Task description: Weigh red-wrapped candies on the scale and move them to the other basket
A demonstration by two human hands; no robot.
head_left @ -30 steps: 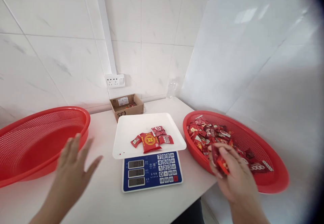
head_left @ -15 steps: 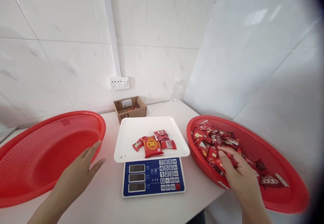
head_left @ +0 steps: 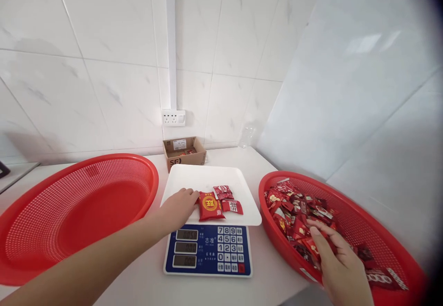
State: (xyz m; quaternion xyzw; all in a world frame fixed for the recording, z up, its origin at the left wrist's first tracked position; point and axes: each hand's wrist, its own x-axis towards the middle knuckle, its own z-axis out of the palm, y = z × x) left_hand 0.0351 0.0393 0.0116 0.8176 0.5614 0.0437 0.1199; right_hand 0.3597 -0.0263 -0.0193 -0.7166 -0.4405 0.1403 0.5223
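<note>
The packet (head_left: 211, 207) on the tray (head_left: 194, 177) looks light, slick and crushable, best pinched by an end seam; left hand (head_left: 183, 207) beside it, right hand (head_left: 341, 262) in the basket (head_left: 358, 220), whether either grip is closed I cannot tell.

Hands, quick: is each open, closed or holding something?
Left hand: curled beside the big red packet; grip can't be told.
Right hand: part-closed at the piled packets; grip can't be told.
</note>
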